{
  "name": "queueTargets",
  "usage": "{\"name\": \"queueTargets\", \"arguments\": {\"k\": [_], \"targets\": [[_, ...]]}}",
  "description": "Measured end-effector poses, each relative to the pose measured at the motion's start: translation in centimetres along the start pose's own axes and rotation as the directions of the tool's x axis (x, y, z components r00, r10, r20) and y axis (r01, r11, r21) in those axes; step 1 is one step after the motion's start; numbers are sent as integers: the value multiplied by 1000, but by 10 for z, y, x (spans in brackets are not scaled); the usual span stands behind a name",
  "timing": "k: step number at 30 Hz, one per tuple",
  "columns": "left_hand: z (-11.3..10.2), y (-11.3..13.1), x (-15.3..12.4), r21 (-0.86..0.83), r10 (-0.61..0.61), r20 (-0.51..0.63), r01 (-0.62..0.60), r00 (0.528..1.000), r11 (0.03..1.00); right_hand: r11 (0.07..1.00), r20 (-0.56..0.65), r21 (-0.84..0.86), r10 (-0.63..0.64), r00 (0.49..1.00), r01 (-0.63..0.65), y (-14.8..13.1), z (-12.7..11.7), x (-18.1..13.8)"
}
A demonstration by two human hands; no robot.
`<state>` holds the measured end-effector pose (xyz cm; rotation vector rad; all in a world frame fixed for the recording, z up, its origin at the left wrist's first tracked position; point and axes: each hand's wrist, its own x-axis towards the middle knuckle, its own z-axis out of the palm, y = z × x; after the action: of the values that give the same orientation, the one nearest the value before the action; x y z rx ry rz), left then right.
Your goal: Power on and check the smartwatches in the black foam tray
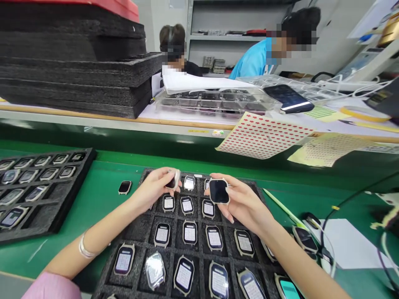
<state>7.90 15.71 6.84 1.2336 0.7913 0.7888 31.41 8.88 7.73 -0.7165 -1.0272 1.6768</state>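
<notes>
Above the far side of a black foam tray (140, 265), my left hand (157, 182) grips a smartwatch case (172, 179) seen nearly edge-on. My right hand (238, 195) holds another smartwatch case (219, 191) between thumb and fingers, its dark screen turned toward me. Both cases are strapless. Beneath my hands the tray's compartments hold several watch cases, many with lit white screens, such as this watch case (190, 232). One shiny, film-like case (155, 270) lies near the front, and a watch case (288, 288) with a teal screen sits at the right.
A second foam tray (59, 199) of watches stands at left, with a lone watch (125, 187) beside it. Stacked foam trays (71, 70) rise on the shelf. A sticker sheet (264, 135) overhangs its edge. A green pen (285, 209) and cables lie right. Two people sit beyond.
</notes>
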Motion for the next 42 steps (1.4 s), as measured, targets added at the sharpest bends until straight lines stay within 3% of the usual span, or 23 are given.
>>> {"name": "queueTargets", "arguments": {"k": [2, 3, 9, 13, 17, 29, 42], "targets": [[15, 4, -6, -133, -31, 50, 38, 998, 990, 1000, -12, 21, 13, 1000, -12, 1, 2, -1], [20, 4, -8, -120, -39, 61, 46, 997, 992, 1000, -18, 27, 17, 1000, -16, 2, 2, -1], [21, -6, -23, 194, 30, 25, -34, 999, 980, 999, -32, 27, 38, 999, -38, 10, 0, -2], [20, -6, -29, 418, 158, 4, -145, 987, 897, 999, -19, 19, 47, 999, -46, 13, 1, -2], [26, -4, -34, 521, 217, 0, -185, 976, 834, 999, -13, 5, 53, 999, -53, 13, 4, -1], [29, -8, -39, 552, 226, 85, -234, 970, 800, 998, -12, -33, 60, 998, -60, 15, 6, -1], [31, -2, -43, 516, 183, 139, -229, 973, 826, 957, -61, -282, 50, 997, -65, 17, 6, -8]]}}
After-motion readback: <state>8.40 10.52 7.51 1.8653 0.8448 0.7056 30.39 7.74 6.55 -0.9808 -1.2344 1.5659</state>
